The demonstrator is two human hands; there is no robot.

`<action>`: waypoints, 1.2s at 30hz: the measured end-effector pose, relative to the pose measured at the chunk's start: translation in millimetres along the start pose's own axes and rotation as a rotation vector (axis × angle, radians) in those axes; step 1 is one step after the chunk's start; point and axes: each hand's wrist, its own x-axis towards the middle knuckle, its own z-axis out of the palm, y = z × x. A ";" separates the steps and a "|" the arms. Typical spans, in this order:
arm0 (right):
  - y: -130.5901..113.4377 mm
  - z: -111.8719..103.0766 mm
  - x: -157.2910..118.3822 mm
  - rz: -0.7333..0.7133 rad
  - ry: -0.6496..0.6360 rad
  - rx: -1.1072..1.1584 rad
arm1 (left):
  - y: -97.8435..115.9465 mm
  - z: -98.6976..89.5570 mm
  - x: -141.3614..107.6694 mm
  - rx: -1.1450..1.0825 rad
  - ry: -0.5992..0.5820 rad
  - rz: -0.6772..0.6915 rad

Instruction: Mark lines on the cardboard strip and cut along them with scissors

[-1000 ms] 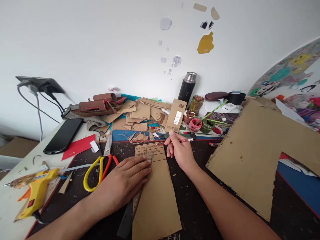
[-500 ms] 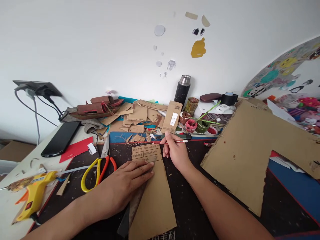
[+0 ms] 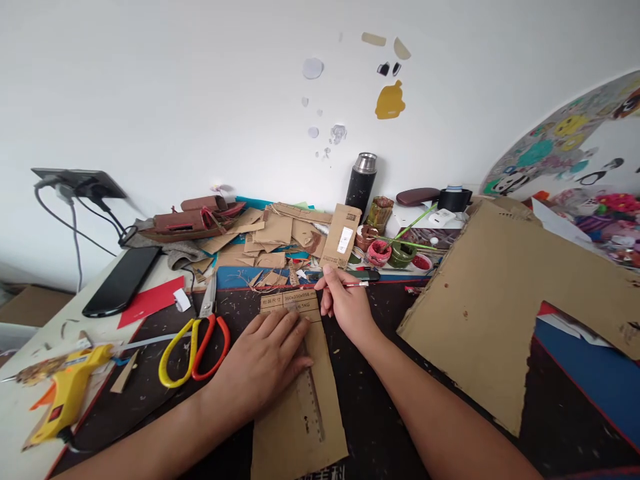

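My left hand [image 3: 267, 360] lies with fingers stretched over a clear ruler [image 3: 311, 403], pressing it onto a cardboard strip [image 3: 290, 437] printed with text at its far end. The ruler's near part shows along the strip; the hand hides much of the rest. My right hand [image 3: 347, 307], just right of the strip's far end, is closed around a slim pencil [image 3: 361, 285], whose white and red end sticks out to the right. Left of my left hand lie scissors [image 3: 193, 350] with one yellow and one red handle, their blades pointing away.
A yellow glue gun [image 3: 70, 393] and a black phone [image 3: 123, 280] lie at left. Cardboard scraps [image 3: 273, 230], a model boat [image 3: 187, 223], paint jars [image 3: 379, 252] and a black flask [image 3: 361, 183] stand along the wall. A large cardboard sheet [image 3: 480, 300] covers the right side.
The ruler has moved right, from the strip's left edge to its middle, with my left hand on it. A dark strip beside the ruler's near end no longer shows. My right hand still holds the pencil.
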 end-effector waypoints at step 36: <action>-8.7 3.3 -4.3 0.008 0.015 -0.034 | -8.0 2.1 -13.5 -0.230 -0.081 -0.011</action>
